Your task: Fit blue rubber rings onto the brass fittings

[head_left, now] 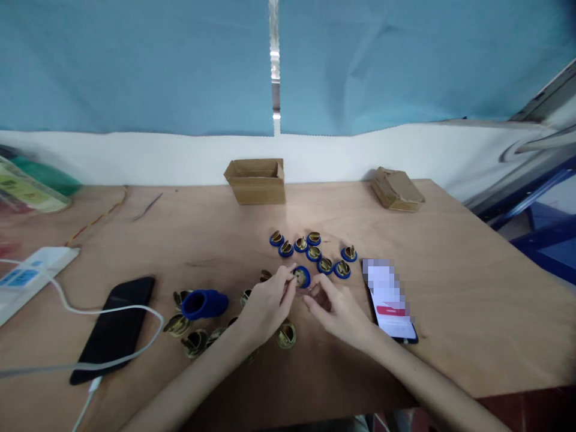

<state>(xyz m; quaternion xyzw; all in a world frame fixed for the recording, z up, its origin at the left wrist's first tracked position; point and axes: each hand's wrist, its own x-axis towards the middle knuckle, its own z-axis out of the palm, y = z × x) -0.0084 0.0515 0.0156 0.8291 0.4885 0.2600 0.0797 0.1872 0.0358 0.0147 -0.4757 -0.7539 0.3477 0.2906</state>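
My left hand (266, 305) pinches a small brass part with a blue ring (301, 276) between thumb and fingers. My right hand (335, 307) hovers just beside it, fingers curled toward the same part, and I cannot tell whether it touches it. Behind the hands lies a cluster of several finished blue-ringed brass parts (314, 251). Bare brass parts (194, 341) lie near my left forearm, beside a stack of blue rings (204, 303). One brass part (287, 335) sits between my wrists.
A black phone (114, 327) with a white cable across it lies at the left, next to a white power strip (27, 273). A lit phone (390, 300) lies at the right. An open cardboard box (256, 179) and a closed one (396, 189) stand at the back.
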